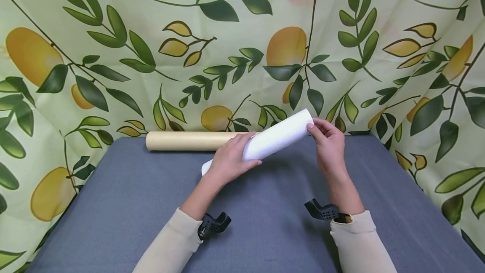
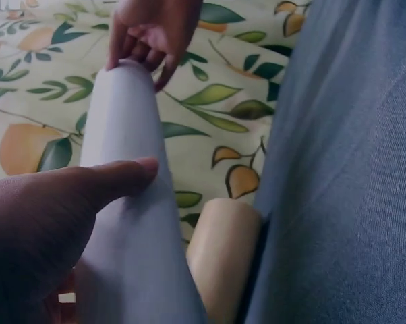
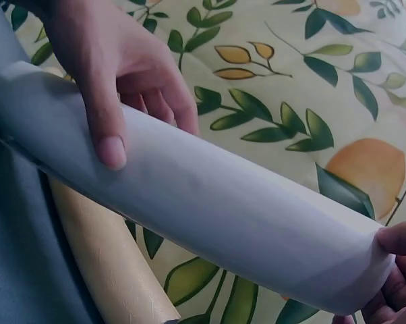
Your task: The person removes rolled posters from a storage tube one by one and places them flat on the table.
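Observation:
A roll of white paper (image 1: pixel 280 135) is held tilted over the table, its right end higher than its left. My left hand (image 1: pixel 233 159) grips it around the left part, thumb along the near side, as the left wrist view also shows on the white roll (image 2: pixel 132 229). At the upper right end, my right hand (image 1: pixel 330 144) pinches the rim between thumb and fingers. In the right wrist view the right fingertips (image 3: pixel 398 243) show at that rim. Behind the white roll lies a tan roll (image 1: pixel 182 141), partly hidden by it and the left hand.
A blue-grey cloth covers the table (image 1: pixel 125 205). Right behind the table's back edge hangs a curtain (image 1: pixel 242 24) printed with leaves and orange fruit, and it continues along both sides. Each wrist wears a black camera strap (image 1: pixel 214 224).

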A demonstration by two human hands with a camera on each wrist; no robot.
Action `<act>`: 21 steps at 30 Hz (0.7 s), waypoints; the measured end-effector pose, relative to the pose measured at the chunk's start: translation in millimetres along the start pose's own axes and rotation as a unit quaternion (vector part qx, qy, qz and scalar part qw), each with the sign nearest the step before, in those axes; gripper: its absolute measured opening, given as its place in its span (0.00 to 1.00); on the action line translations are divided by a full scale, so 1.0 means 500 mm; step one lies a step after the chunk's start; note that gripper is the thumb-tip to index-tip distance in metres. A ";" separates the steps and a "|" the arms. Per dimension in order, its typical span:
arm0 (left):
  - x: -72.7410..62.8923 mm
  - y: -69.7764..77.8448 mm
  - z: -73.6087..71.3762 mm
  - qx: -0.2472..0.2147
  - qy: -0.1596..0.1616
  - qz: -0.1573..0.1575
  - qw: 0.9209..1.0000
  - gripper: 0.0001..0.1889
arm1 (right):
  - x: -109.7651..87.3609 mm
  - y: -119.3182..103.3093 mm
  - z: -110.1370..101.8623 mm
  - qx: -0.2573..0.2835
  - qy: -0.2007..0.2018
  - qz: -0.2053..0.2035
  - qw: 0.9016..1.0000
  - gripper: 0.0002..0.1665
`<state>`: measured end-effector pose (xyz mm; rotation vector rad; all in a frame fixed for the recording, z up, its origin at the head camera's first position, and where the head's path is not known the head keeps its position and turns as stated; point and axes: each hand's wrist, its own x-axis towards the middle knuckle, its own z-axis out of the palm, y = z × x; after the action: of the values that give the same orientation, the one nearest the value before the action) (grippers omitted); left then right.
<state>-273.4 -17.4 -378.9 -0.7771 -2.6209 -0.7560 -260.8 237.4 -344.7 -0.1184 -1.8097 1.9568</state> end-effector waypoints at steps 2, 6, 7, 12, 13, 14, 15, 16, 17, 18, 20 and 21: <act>0.000 -0.003 0.001 0.003 0.012 0.001 1.000 0.39 | -0.002 -0.001 0.004 -0.002 0.007 0.000 1.000 0.08; 0.002 -0.009 -0.001 -0.002 0.022 0.000 1.000 0.37 | -0.006 -0.007 0.007 -0.007 0.009 -0.020 1.000 0.17; 0.003 -0.012 -0.002 -0.010 0.020 -0.005 1.000 0.36 | -0.007 -0.007 0.008 -0.005 0.006 -0.029 1.000 0.20; 0.007 -0.020 -0.009 -0.135 0.007 -0.061 0.989 0.36 | -0.008 0.005 0.012 0.014 -0.019 -0.044 0.999 0.28; 0.007 -0.020 -0.010 -0.170 0.003 -0.076 0.983 0.36 | -0.007 0.011 0.015 0.020 -0.029 -0.038 0.999 0.29; 0.007 -0.020 -0.012 -0.203 0.001 -0.086 0.975 0.35 | -0.007 0.017 0.019 0.023 -0.039 -0.030 0.999 0.29; 0.007 -0.020 -0.013 -0.232 -0.003 -0.096 0.968 0.35 | -0.008 0.023 0.023 0.026 -0.052 -0.021 0.998 0.30; 0.008 -0.019 -0.014 -0.259 -0.008 -0.103 0.960 0.34 | -0.009 0.029 0.029 0.030 -0.067 -0.013 0.997 0.31; 0.008 -0.018 -0.014 -0.285 -0.015 -0.108 0.952 0.33 | -0.011 0.035 0.034 0.037 -0.084 -0.007 0.996 0.32; 0.009 -0.017 -0.015 -0.309 -0.023 -0.113 0.944 0.32 | -0.013 0.040 0.040 0.040 -0.103 -0.001 0.994 0.33; 0.010 -0.014 -0.015 -0.346 -0.036 -0.118 0.930 0.31 | -0.020 0.047 0.052 0.040 -0.142 0.008 0.989 0.34; 0.011 -0.012 -0.014 -0.361 -0.041 -0.120 0.924 0.30 | -0.024 0.050 0.057 0.041 -0.162 0.011 0.986 0.35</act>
<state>-280.5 -23.2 -373.2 -0.6610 -2.5157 -1.8549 -268.0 205.8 -368.2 0.2215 -1.9267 2.1616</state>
